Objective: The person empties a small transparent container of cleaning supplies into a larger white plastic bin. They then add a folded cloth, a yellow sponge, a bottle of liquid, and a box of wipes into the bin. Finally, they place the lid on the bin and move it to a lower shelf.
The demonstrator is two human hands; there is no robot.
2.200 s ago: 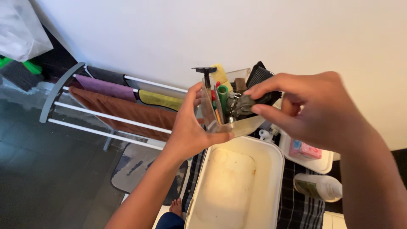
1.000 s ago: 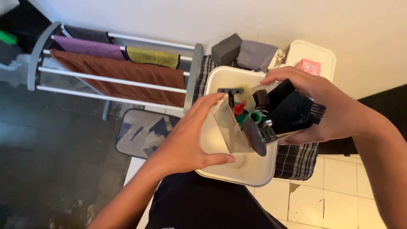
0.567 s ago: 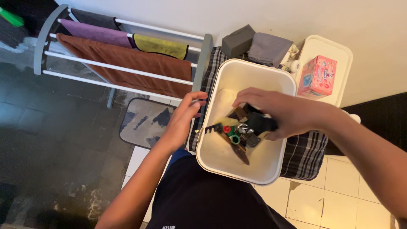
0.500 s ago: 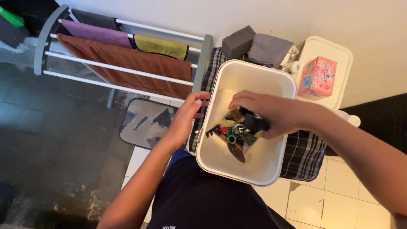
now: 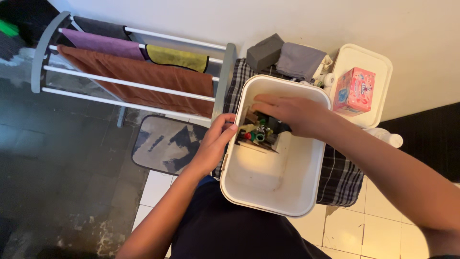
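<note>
- Right hand [image 5: 293, 114]: reaches into the cream rectangular plastic tub [image 5: 268, 192], palm down over a clear plastic organiser filled with small items [image 5: 256, 135]. The fingers curl around the organiser's far side and grip it.
- Clear organiser: sits inside the tub at the end nearest the wall, against the left-hand wall of the tub. Small green and red pieces and a dark brush-like part show in it; further contents cannot be told.
- Left hand [image 5: 213, 146]: rests at the tub's left rim, fingers bent over the edge and touching it, just beside the organiser.
- Tub: stands on a black-and-white checked cloth [image 5: 342, 180].
- Surroundings: a grey block [image 5: 265, 51] and a folded grey cloth [image 5: 300, 61] lie beyond the tub near the wall. A pink carton [image 5: 354, 91] stands on a white lid-like tray [image 5: 378, 62] to the right. A grey towel rack [image 5: 134, 81] with brown, purple and yellow towels stands to the left, over a patterned floor mat [image 5: 167, 144].
</note>
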